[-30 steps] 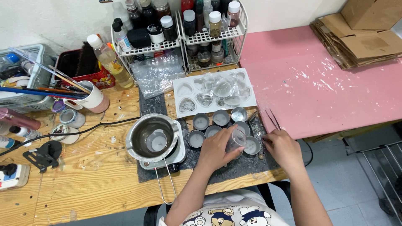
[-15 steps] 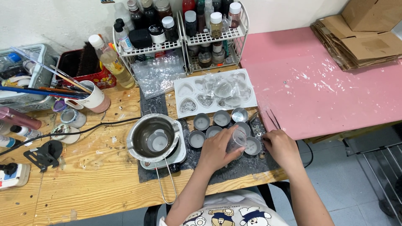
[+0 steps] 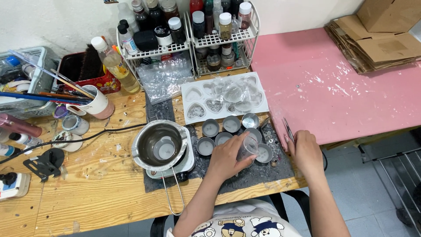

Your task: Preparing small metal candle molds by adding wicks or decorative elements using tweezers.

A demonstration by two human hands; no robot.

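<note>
My left hand (image 3: 228,156) grips a small clear plastic cup (image 3: 248,145), held tilted over a cluster of small round metal tins (image 3: 218,128) filled with pale wax on a dark mat (image 3: 256,173). My right hand (image 3: 305,152) rests at the mat's right edge, its fingers closed around a pair of metal tweezers (image 3: 287,129) whose tips point away from me. To the left, a steel melting pot (image 3: 158,144) with a long wire handle sits on a small heater.
A white heart-shaped mould tray (image 3: 223,97) lies behind the tins. Wire racks of bottles (image 3: 188,30) stand at the back. A mug of brushes (image 3: 97,103), an oil bottle (image 3: 115,64) and clutter fill the wooden table's left. A pink table (image 3: 333,83) with cardboard (image 3: 377,39) is right.
My right hand has slid right from the tins to the tweezers and closed on them. My left hand and the cup have hardly moved.
</note>
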